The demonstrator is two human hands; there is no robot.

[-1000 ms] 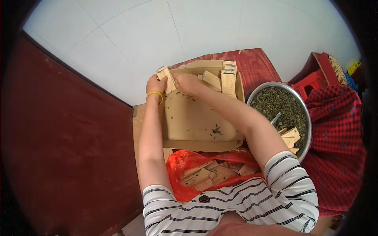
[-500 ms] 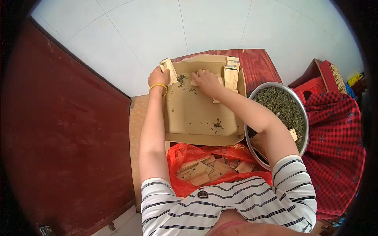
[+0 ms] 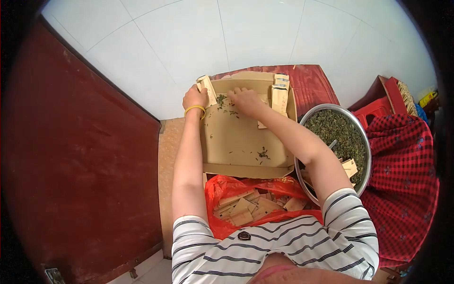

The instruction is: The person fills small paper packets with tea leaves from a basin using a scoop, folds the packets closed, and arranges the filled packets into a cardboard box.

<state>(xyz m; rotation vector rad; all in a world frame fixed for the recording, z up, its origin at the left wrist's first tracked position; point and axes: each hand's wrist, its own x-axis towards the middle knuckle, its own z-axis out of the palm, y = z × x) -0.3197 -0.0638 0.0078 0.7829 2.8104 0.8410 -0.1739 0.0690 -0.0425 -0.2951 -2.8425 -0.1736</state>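
Observation:
My left hand (image 3: pixel 195 97) is closed round tan paper packets (image 3: pixel 208 91) at the far left corner of a shallow cardboard box (image 3: pixel 231 169). Inside the box, near its far side, my right hand (image 3: pixel 246 100) reaches down with fingers bent. Whether its fingertips hold anything is hidden. Dark dried leaves (image 3: pixel 221 100) lie scattered between the two hands. Filled packets (image 3: pixel 280 97) stand in a row along the box's right side. A metal basin (image 3: pixel 368 142) of dried leaves, with a metal scoop (image 3: pixel 332 144) and some packets in it, sits under my right forearm.
A red plastic bag (image 3: pixel 215 187) holding many packets lies near my body. Beneath the box is a red wooden table (image 3: pixel 314 85). A dark red door (image 3: pixel 85 156) fills the left side. Red checked cloth (image 3: pixel 402 180) and a red stool (image 3: pixel 378 111) are at the right.
My right hand has moved from beside the left-hand packets toward the middle of the box's far side. My left hand still holds its packets. The view has shifted slightly.

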